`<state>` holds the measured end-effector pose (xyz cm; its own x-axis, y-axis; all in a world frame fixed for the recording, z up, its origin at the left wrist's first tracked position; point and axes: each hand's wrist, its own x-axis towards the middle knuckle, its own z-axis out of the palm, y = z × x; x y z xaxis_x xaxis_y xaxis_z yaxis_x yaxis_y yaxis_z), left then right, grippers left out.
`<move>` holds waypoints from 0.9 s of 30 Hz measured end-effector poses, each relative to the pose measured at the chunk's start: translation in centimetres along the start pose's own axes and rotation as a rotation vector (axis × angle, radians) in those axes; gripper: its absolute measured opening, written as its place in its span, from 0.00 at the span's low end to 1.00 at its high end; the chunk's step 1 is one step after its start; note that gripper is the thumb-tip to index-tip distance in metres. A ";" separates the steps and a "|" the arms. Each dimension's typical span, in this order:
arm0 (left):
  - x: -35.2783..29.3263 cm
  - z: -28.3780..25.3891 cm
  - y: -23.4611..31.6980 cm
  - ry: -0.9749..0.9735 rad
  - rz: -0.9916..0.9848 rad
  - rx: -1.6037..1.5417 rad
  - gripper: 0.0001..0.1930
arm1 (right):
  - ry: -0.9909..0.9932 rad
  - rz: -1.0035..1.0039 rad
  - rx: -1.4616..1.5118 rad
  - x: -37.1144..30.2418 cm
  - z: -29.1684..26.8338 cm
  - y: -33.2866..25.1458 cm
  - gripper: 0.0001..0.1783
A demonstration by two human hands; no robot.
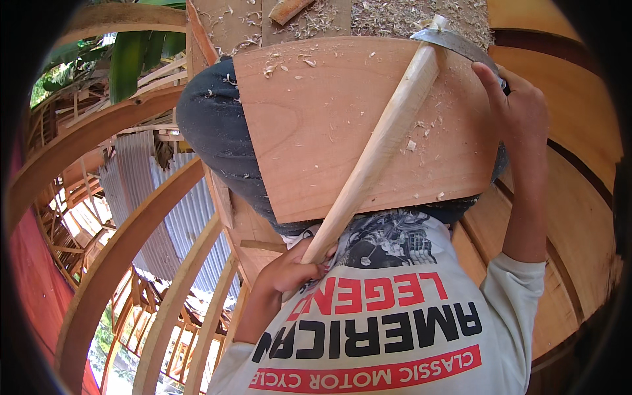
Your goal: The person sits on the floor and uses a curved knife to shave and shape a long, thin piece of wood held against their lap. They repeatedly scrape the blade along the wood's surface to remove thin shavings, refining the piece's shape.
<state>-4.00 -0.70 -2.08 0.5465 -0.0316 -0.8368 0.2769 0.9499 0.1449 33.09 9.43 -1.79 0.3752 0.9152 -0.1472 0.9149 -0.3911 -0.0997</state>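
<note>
An adze-like tool lies slantwise over my lap, with a long, pale, freshly shaved wooden handle (375, 148) and a curved grey metal head (461, 46). The handle's top end pokes out through the head. Near my waist my left hand (296, 268) is wrapped round the lower end of the handle. My right hand (520, 105) grips the far end of the metal head, thumb along its near side; its other fingers are partly hidden. Under the tool, a flat reddish-brown board (316, 131) rests across my thighs, dotted with wood shavings.
Beyond the board, curled shavings (322, 26) cover a wooden surface, where a small wood offcut (288, 9) lies. Curved wooden ribs (131, 263) rise on my left, with corrugated metal sheets (178, 210) beyond them. Wide planks (553, 85) curve along my right side.
</note>
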 end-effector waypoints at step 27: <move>0.0 -3.2 -0.3 -0.090 0.099 0.030 0.24 | -0.076 -0.160 0.081 -2.5 0.8 -4.2 0.36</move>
<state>-6.60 -0.03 -3.80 0.6409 0.0322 -0.7669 0.2415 0.9400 0.2412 28.23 8.76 -1.75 0.2111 0.9575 -0.1967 0.9457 -0.2509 -0.2065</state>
